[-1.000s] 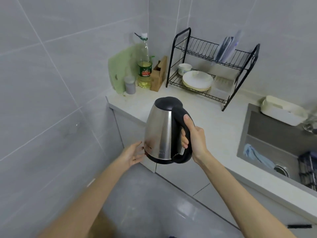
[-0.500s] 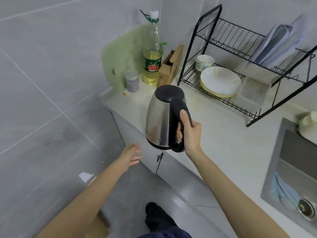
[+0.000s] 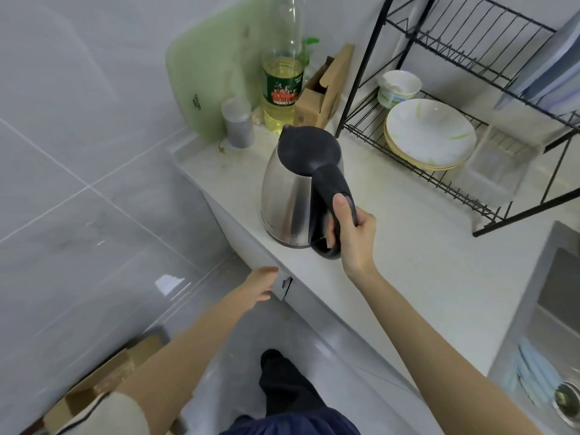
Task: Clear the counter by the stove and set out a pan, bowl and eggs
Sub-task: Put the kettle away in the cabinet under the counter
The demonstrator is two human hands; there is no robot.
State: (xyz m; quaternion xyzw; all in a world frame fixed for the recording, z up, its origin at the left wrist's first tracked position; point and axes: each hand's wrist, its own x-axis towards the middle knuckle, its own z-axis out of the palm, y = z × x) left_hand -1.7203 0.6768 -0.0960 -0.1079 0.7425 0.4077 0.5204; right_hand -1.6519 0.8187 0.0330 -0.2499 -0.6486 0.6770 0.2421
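Right now: kettle (image 3: pixel 292 196) upright at the front edge of the counter (image 3: pixel 408 246), right hand (image 3: pixel 354 233) on its handle.
Fingers curl tight round the black handle, thumb laid along the top; whether the base sits on the counter or hangs just above it, I can't tell. Left hand (image 3: pixel 260 284) is down below the counter lip, fingers loose, holding nothing, right by the top corner of a cabinet door (image 3: pixel 282 288), and contact there isn't clear. Bare counter runs right of the kettle toward the sink (image 3: pixel 558 293). Behind the kettle, by the wall, a grey cup (image 3: pixel 237 122), bottle (image 3: pixel 282 86) and box (image 3: pixel 320 95) stand close together, with a green board (image 3: pixel 207 67) leaning on the tiles. Rack (image 3: pixel 439 42) with plates (image 3: pixel 430 133) stands back right, apart from the kettle.
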